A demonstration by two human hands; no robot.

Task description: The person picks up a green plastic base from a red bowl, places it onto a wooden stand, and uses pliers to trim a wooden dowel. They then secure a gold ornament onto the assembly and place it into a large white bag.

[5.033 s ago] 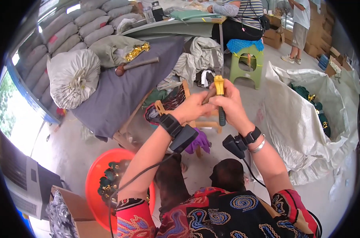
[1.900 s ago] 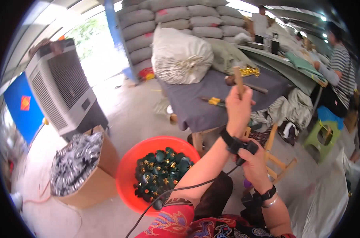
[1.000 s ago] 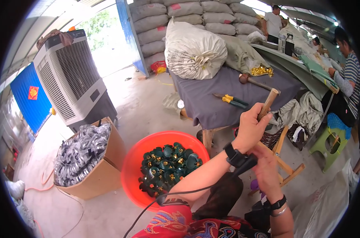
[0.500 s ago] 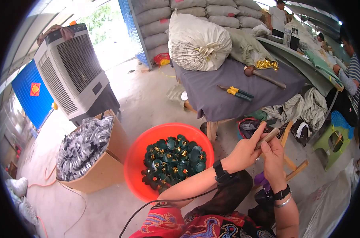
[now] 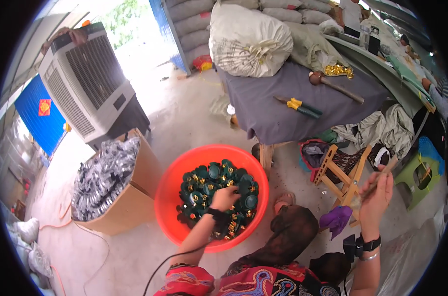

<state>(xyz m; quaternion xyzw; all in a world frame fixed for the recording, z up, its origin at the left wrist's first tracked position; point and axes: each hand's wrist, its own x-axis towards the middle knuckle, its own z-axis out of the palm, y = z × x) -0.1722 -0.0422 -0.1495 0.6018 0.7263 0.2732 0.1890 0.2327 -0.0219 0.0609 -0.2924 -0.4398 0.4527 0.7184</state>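
Observation:
My left hand (image 5: 226,198) is down in an orange-red plastic basin (image 5: 167,187). Its fingers are drawn together at a heap of dark green round pieces (image 5: 215,172) with gold metal fittings; what is between the fingertips is too small to make out. Off to the right, my right hand (image 5: 375,201) is raised and closed round a short brown, wood-like stick (image 5: 390,165). One end of the stick sticks out above the fingers.
Left of the basin stands a cardboard box (image 5: 147,170) full of silvery strips, with an air cooler (image 5: 88,81) behind. Pliers (image 5: 299,106) and a mallet (image 5: 337,88) lie on the cloth-covered table (image 5: 263,118). A wooden folding stool (image 5: 340,175) stands near my right hand.
My left hand has left the stick and moved down left into the basin. My right hand has shifted right and slightly down, keeping the stick. The stool now shows fully.

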